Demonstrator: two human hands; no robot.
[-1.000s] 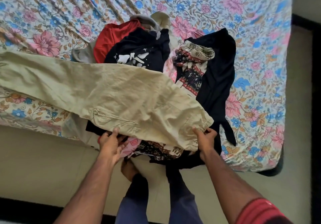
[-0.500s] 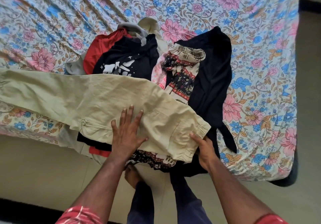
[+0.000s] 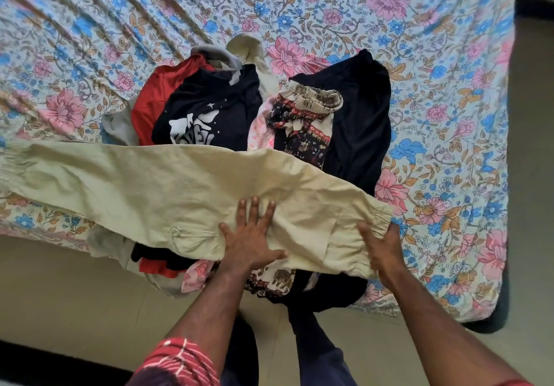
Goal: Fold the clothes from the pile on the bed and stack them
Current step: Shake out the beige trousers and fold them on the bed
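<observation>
Beige trousers (image 3: 156, 187) lie stretched across the near side of the bed, over the pile of clothes. My left hand (image 3: 250, 235) lies flat with spread fingers on the trousers near the waist. My right hand (image 3: 380, 246) grips the elastic waistband at the right end. Behind the trousers sit a navy printed T-shirt (image 3: 215, 107), a red garment (image 3: 156, 98), patterned trousers (image 3: 308, 116) and a black garment (image 3: 362, 116). Parts of the pile stick out under the trousers at the bed's near edge.
The floral bedsheet (image 3: 389, 26) covers the bed, with open sheet at the back, left and right of the pile. The bed's corner (image 3: 491, 316) is at the lower right. Beige floor (image 3: 60, 295) lies below, where my legs (image 3: 314, 349) stand against the bed.
My left hand moved from the trousers' near edge onto the fabric and slid right, pressing flat. My right hand kept its hold on the waistband. The view shifted slightly.
</observation>
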